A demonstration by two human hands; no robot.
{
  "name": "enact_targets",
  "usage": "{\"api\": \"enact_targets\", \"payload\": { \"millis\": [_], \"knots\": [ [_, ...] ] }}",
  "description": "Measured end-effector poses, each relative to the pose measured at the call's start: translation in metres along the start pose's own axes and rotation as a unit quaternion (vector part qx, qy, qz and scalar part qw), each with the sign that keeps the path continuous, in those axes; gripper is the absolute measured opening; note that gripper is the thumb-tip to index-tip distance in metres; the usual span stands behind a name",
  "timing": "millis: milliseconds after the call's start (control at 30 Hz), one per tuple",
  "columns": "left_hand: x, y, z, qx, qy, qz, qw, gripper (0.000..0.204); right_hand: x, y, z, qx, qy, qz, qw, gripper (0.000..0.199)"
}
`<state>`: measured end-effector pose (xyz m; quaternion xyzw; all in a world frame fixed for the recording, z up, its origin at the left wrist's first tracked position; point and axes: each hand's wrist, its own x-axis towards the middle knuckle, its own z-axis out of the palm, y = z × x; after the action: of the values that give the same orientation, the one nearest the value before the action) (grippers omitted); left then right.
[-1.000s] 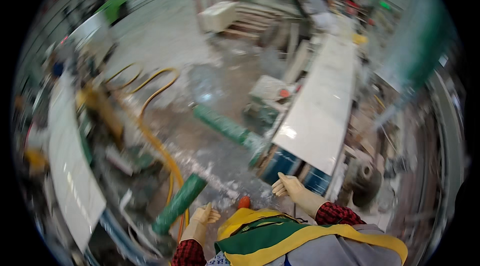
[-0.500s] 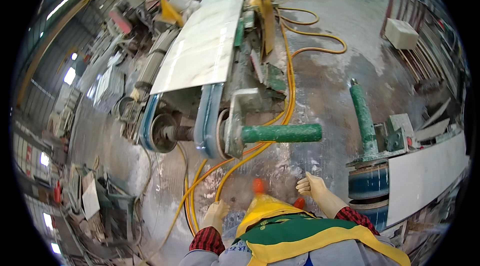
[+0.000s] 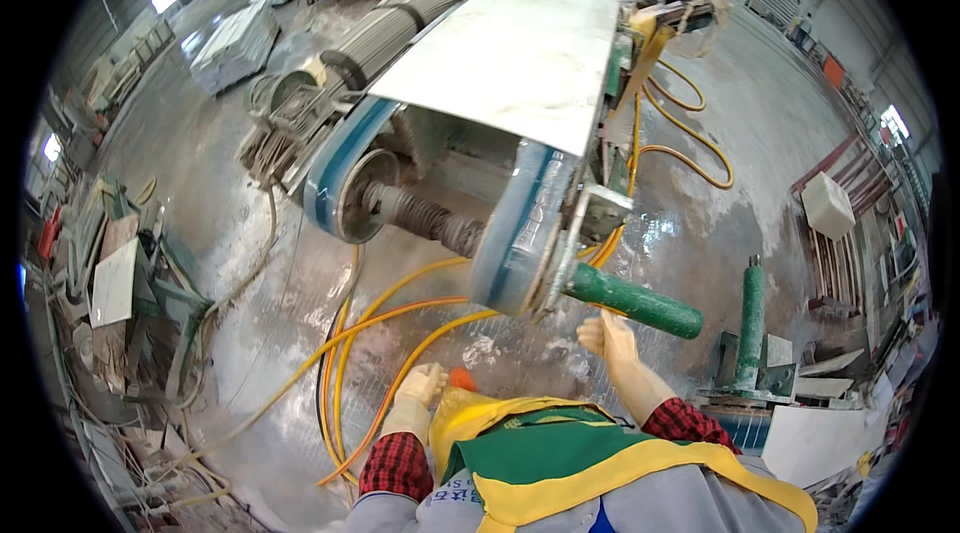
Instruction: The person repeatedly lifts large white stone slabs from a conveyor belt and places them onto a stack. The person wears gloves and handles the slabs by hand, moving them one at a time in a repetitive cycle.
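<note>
Green roller [image 3: 634, 301] nr right hand [image 3: 606, 336]

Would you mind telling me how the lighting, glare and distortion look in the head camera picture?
Head view: daylight is even, with glare on the wet floor and the pale slab; fisheye bends the slab's edges and blackens the corners; the right hand near the green handle is sharp, as is the left hand.

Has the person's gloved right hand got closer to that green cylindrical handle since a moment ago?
Yes. The right hand now sits just under the green handle, nearer than before.
</note>
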<state>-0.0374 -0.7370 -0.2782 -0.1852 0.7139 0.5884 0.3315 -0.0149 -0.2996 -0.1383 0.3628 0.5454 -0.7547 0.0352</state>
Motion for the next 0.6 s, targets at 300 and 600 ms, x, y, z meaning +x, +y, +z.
{"api": "enact_targets", "payload": {
  "millis": [300, 600],
  "knots": [
    [-0.042, -0.079, -0.165, -0.138, 0.258, -0.119, 0.949, 0.048, 0.126, -0.057, 0.144, -0.186, 0.028, -0.365, 0.912, 0.031],
    [-0.062, -0.068, -0.158, -0.123, 0.25, -0.171, 0.945, 0.045, 0.202, -0.117, 0.196, -0.482, 0.158, -0.553, 0.661, 0.045]
  ]
}}
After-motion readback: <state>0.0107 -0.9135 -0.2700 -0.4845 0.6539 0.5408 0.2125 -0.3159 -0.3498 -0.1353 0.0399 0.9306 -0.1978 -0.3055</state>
